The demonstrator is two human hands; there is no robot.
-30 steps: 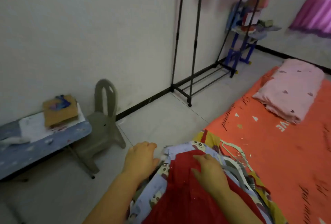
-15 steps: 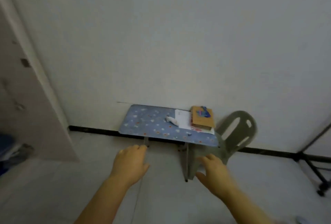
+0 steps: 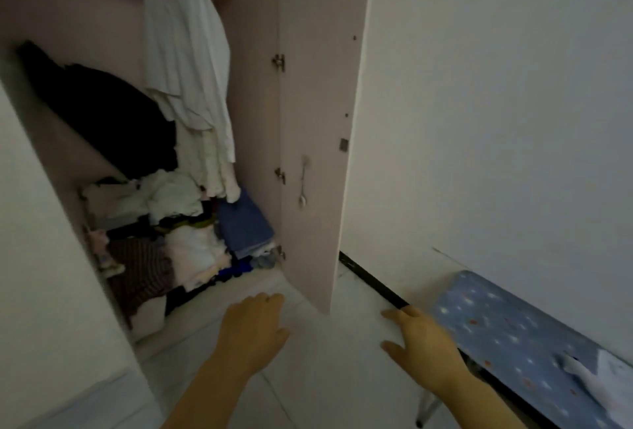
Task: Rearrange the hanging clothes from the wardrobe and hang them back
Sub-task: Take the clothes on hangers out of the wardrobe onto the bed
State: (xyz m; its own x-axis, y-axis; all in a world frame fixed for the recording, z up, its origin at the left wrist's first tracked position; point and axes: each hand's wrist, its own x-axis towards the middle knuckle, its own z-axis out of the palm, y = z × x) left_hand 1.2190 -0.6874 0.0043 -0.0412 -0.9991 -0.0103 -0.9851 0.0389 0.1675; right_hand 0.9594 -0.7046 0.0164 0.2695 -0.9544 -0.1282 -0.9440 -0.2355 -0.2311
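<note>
The wardrobe (image 3: pixel 260 51) stands open ahead on the left, its pink door (image 3: pixel 315 120) swung out toward me. Inside, a white shirt (image 3: pixel 188 62) hangs from the top and a black garment (image 3: pixel 106 113) hangs to its left. Below them lies a heap of folded and loose clothes (image 3: pixel 178 240), white, blue and dark. My left hand (image 3: pixel 253 329) is held out over the floor in front of the wardrobe, fingers relaxed, holding nothing. My right hand (image 3: pixel 421 343) is stretched out to the right of the door, fingers spread, also empty.
A low table with a blue patterned top (image 3: pixel 513 336) stands against the white wall at the lower right, close to my right hand. A white panel (image 3: pixel 41 257) fills the left side. Pale floor tiles (image 3: pixel 325 377) lie under my hands.
The view has swung left, from the bed with the pile of clothes, past the low table and chair, to the open wardrobe. Both hands left the clothes pile and are empty.
</note>
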